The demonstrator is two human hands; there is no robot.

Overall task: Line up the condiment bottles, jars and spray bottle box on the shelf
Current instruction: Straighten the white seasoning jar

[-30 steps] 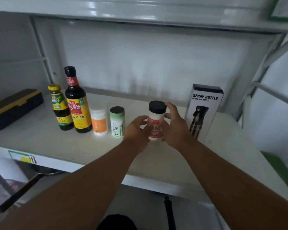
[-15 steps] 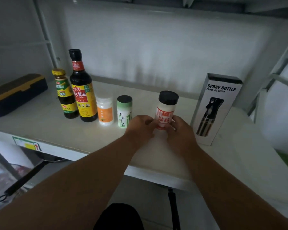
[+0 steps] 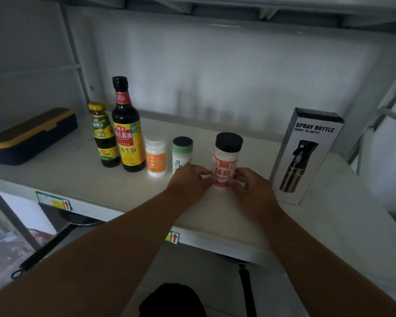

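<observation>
A white jar with a black cap and red label point(image 3: 226, 156) stands upright on the white shelf point(image 3: 78, 179). My left hand point(image 3: 188, 181) and my right hand point(image 3: 247, 186) pinch its base from either side. Left of it stand a green jar with a black cap point(image 3: 182, 149), partly behind my left hand, then a white jar with an orange label point(image 3: 156, 157), a tall soy sauce bottle point(image 3: 127, 131) and a small yellow-capped bottle point(image 3: 103, 133). The spray bottle box point(image 3: 306, 154) stands upright to the right, apart from the jar.
A dark blue case with a yellow lid edge point(image 3: 30, 136) lies at the shelf's left end. Frying pans with black handles point(image 3: 46, 248) hang below the shelf. Metal uprights point(image 3: 375, 115) frame the right side; another shelf sits overhead.
Both hands have slid down from the jar's middle to its base, and the jar now rests on the shelf. The camera view has shifted slightly.
</observation>
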